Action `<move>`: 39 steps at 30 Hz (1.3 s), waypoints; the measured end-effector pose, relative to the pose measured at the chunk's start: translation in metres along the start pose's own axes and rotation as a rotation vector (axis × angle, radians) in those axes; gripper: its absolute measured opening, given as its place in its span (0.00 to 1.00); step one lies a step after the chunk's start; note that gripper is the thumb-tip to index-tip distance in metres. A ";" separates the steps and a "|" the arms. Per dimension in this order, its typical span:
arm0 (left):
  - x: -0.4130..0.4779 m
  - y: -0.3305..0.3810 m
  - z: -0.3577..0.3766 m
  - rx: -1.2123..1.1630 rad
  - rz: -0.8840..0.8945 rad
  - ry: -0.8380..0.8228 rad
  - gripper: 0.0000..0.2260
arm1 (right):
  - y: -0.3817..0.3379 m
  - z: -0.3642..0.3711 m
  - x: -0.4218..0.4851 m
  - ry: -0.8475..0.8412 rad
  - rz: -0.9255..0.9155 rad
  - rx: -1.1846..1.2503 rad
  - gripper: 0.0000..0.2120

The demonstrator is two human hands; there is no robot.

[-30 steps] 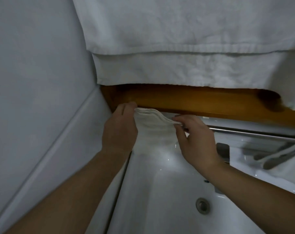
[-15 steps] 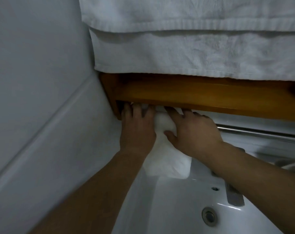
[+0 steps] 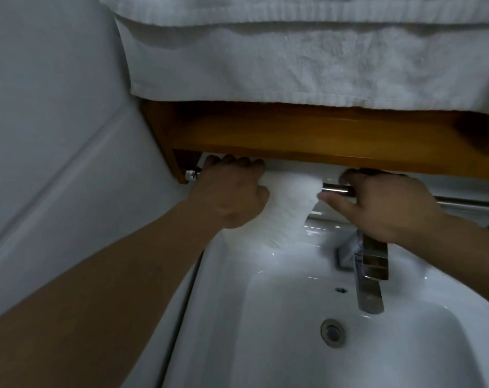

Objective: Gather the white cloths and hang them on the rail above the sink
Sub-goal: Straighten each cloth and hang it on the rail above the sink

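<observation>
A small white cloth (image 3: 289,208) hangs over the metal rail (image 3: 337,189) under a wooden shelf, above the white sink (image 3: 293,317). My left hand (image 3: 229,194) grips the cloth's left side, fingers curled over the rail near its left end. To the right of the cloth, my right hand (image 3: 383,204) holds the rail, thumb below the bar and fingers over it, touching the cloth's right edge. The cloth's lower end drapes down to the sink's back rim.
A wooden shelf (image 3: 307,138) sits just above the rail, with large white towels (image 3: 307,60) hanging over it. A chrome tap (image 3: 370,275) stands right of the cloth. The drain (image 3: 332,331) lies in the basin. A white wall (image 3: 50,121) closes the left side.
Both hands carried the folded cloth up and draped it over the rail. They have since spread apart, the left toward the rail's end, the right onto the bar.
</observation>
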State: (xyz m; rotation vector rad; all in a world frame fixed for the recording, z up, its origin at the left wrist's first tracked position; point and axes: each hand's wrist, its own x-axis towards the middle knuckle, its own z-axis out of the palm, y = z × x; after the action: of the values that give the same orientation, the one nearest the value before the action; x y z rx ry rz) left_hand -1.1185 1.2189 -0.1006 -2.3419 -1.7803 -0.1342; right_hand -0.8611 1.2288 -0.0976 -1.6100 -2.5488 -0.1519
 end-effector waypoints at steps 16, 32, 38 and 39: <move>0.023 0.061 -0.007 0.060 0.130 0.069 0.24 | 0.009 0.015 -0.003 0.181 0.043 -0.150 0.33; 0.033 0.030 0.019 0.070 0.146 0.292 0.31 | 0.007 0.028 0.002 0.306 0.088 -0.141 0.30; 0.040 0.016 0.009 0.075 0.273 0.057 0.28 | 0.008 0.032 0.003 0.344 0.069 -0.145 0.28; 0.043 0.008 0.007 0.072 0.255 -0.030 0.28 | 0.007 0.032 0.002 0.349 0.067 -0.145 0.28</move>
State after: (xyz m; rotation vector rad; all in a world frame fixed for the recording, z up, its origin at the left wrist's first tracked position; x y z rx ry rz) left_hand -1.0998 1.2590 -0.1005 -2.5032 -1.4558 0.0028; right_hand -0.8571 1.2388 -0.1287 -1.5523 -2.2606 -0.5688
